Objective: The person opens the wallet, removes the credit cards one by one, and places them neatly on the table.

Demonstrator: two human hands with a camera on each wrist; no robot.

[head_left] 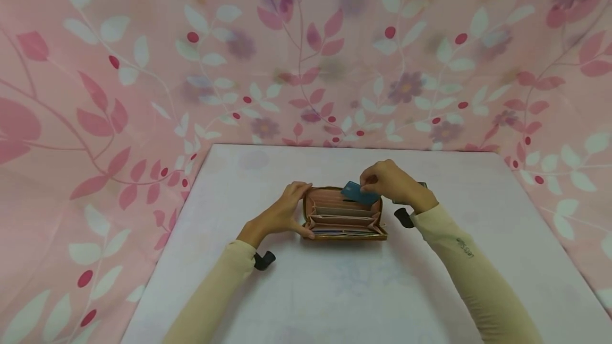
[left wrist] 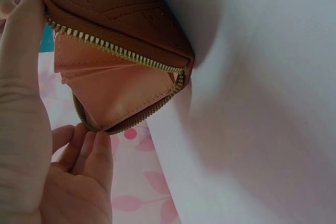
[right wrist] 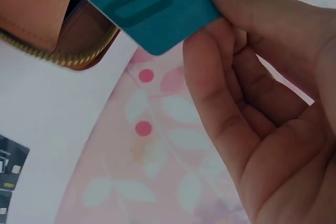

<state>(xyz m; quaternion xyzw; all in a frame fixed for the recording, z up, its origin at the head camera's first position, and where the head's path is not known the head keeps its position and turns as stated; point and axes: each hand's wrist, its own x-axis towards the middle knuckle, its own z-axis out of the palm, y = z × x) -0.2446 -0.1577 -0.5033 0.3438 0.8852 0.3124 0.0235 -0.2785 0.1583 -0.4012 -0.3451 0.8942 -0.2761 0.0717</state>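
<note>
A brown zip-around wallet stands unzipped on the table, its pink-lined compartments spread and facing up. My left hand holds its left end, thumb at the near edge and fingers at the far edge; the left wrist view shows the wallet's brass zipper teeth close by. Between thumb and fingers, my right hand pinches a teal card over the wallet's far slots. In the right wrist view the teal card slants beside the wallet's open end; whether its far edge is inside a slot is hidden.
Dark cards lie on the white table to the right of the wallet, mostly hidden behind my right wrist in the head view. A pink floral cloth hangs behind the table. Black wrist mounts stick out below both wrists.
</note>
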